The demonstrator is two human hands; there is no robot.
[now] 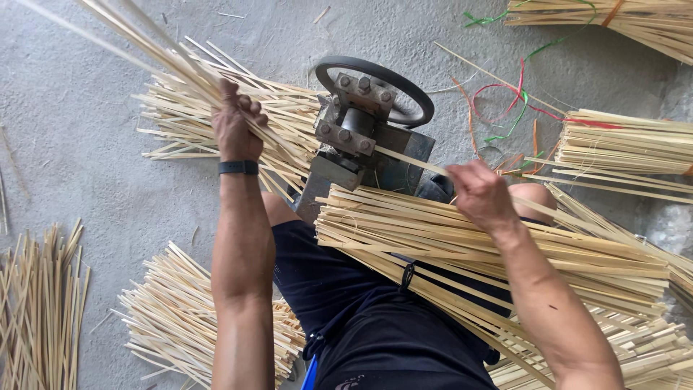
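Note:
My left hand (234, 123) is raised and closed around a handful of thin bamboo strips (144, 50) that fan up toward the top left. A black band sits on that wrist. My right hand (480, 193) pinches a single bamboo strip (415, 163) whose tip points into a small grey metal machine (357, 137) with bolted plates and a black wheel. A thick bundle of pale bamboo strips (491, 245) lies across my lap under the right arm.
Loose piles of bamboo strips lie on the concrete floor (72, 144): behind the machine (289, 108), at lower left (40, 303), beside my left leg (180, 310). Tied bundles (621, 141) sit at right, with coloured strings (516, 97) nearby.

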